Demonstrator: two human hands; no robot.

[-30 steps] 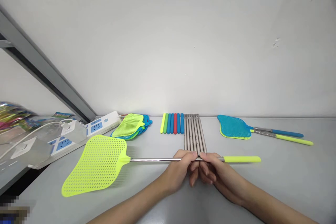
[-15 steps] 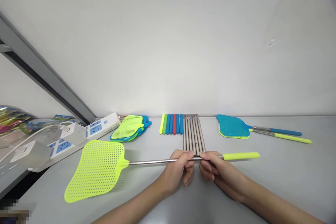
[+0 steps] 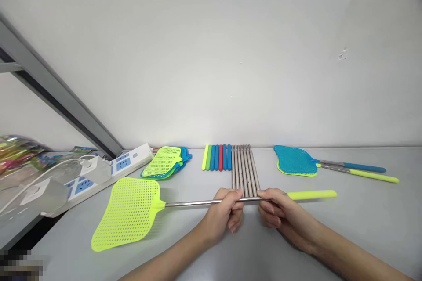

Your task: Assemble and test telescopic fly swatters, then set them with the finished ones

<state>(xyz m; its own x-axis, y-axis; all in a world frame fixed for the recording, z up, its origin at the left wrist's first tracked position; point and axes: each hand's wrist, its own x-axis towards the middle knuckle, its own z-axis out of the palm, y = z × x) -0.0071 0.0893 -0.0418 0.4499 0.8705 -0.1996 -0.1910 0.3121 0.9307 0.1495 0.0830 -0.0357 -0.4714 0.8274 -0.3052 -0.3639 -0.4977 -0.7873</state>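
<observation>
Left hand (image 3: 219, 219): thumb pressed along the top of a metal shaft (image 3: 189, 204), fingers curled beneath, pinching it. Right hand (image 3: 286, 219): thumb on the same shaft next to the handle, fingers bent under, likewise pinching. A short length of bare metal shows between the two thumbs.

The item held is a fly swatter (image 3: 171, 205), lying crosswise over the front part of the tabletop (image 3: 349, 219). Its perforated yellow-green head (image 3: 128, 215) points toward the tabletop's left edge, a shadow falling beside it; its yellow-green handle (image 3: 313, 194) points toward the right edge.

Directly beyond the hands, a row of metal rods (image 3: 243, 171) lies side by side, far ends near the back edge. Just left of these, seven coloured grips (image 3: 216, 158) lie in line: yellow, green, blue, blue, red, blue, blue. Further left, near the back edge, a pile of blue, green and yellow-green swatter heads (image 3: 163, 161).

Right of the rods, two complete swatters (image 3: 296, 160) overlap, blue over yellow-green, handles toward the right edge.

Along the left edge: a white power strip (image 3: 135, 156) with adapters (image 3: 48, 195) plugged in. Back edge meets a pale wall (image 3: 231, 52).
</observation>
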